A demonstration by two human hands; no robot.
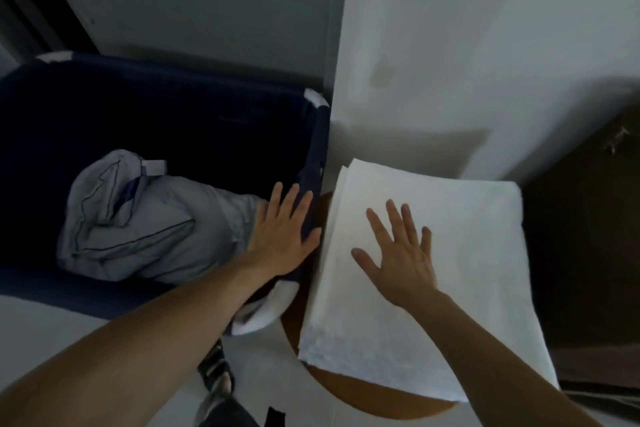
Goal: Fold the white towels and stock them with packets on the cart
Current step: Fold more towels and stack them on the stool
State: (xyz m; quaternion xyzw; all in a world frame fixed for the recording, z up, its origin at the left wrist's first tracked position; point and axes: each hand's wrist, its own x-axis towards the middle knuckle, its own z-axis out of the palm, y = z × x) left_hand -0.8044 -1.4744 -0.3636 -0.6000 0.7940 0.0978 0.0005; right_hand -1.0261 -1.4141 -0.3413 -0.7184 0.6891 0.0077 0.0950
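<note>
A folded white towel lies flat on a round brown wooden table at the centre right. My right hand lies on top of it with fingers spread and straight. My left hand is flat with straight fingers at the right rim of a dark blue laundry bag, beside the towel's left edge. No packets are in view.
A crumpled pale grey cloth lies inside the dark blue bag. A white wall corner rises behind the table. Dark brown furniture stands at the right. My foot in a sandal is on the pale floor.
</note>
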